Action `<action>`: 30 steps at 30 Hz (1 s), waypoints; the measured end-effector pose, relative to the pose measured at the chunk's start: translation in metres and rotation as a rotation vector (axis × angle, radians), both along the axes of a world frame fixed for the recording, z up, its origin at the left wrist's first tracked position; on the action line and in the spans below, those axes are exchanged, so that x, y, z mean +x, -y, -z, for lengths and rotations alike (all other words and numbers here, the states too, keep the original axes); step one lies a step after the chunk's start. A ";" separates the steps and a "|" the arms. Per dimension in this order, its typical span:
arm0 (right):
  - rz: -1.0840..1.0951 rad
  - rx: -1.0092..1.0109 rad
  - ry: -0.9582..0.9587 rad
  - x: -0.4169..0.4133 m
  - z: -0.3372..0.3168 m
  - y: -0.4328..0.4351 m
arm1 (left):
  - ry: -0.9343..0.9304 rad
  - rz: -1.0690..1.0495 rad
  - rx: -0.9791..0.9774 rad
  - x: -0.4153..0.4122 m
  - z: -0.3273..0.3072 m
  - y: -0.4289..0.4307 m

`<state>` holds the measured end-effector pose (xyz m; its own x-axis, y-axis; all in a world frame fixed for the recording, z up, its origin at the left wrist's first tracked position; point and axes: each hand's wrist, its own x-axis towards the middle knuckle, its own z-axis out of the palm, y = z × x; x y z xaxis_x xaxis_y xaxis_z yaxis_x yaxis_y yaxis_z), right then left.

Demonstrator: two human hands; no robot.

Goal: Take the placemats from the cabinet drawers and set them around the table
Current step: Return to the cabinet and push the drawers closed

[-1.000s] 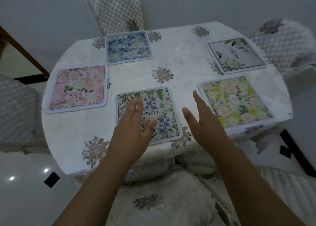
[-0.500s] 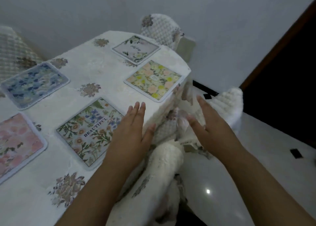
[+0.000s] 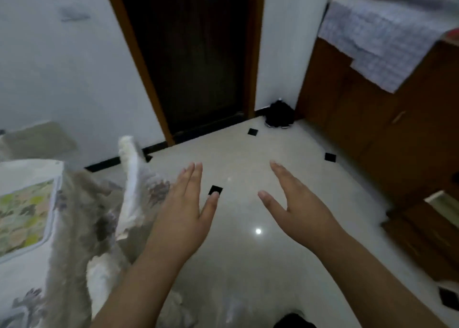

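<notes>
My left hand (image 3: 185, 211) and my right hand (image 3: 296, 208) are both held out over the tiled floor, fingers straight, holding nothing. At the far left edge lies one placemat (image 3: 23, 216) with yellow and green flowers on the table (image 3: 29, 273), which wears a white flowered cloth. The wooden cabinet (image 3: 377, 119) stands at the right, with a pulled-out drawer (image 3: 444, 203) showing at the right edge. The other placemats are out of view.
A white padded chair (image 3: 130, 186) stands between the table and my left hand. A dark doorway (image 3: 196, 54) is straight ahead. A chequered cloth (image 3: 382, 34) hangs over the cabinet top. A black object (image 3: 279, 115) sits on the floor by the cabinet corner.
The view has swung right, away from the table toward the doorway and cabinet. Both hands stayed raised and empty and are over the floor instead of the table edge.
</notes>
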<state>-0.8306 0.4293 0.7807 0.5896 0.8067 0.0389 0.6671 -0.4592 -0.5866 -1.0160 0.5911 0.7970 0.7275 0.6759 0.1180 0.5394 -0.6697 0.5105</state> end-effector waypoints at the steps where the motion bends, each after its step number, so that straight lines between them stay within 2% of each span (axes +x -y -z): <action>1: 0.065 0.006 -0.008 0.016 0.002 0.021 | -0.012 0.060 0.008 0.024 -0.002 0.012; 9: 0.501 0.053 -0.058 0.126 0.019 0.198 | -0.055 0.430 0.030 0.208 0.007 0.130; 16: 0.792 0.046 -0.087 0.177 0.018 0.318 | -0.086 0.699 -0.002 0.316 0.019 0.235; 22: 0.984 0.023 -0.133 0.210 0.034 0.373 | -0.122 0.922 -0.028 0.393 0.041 0.291; 30: 1.123 -0.033 -0.109 0.290 0.050 0.408 | -0.150 1.159 -0.084 0.519 0.071 0.344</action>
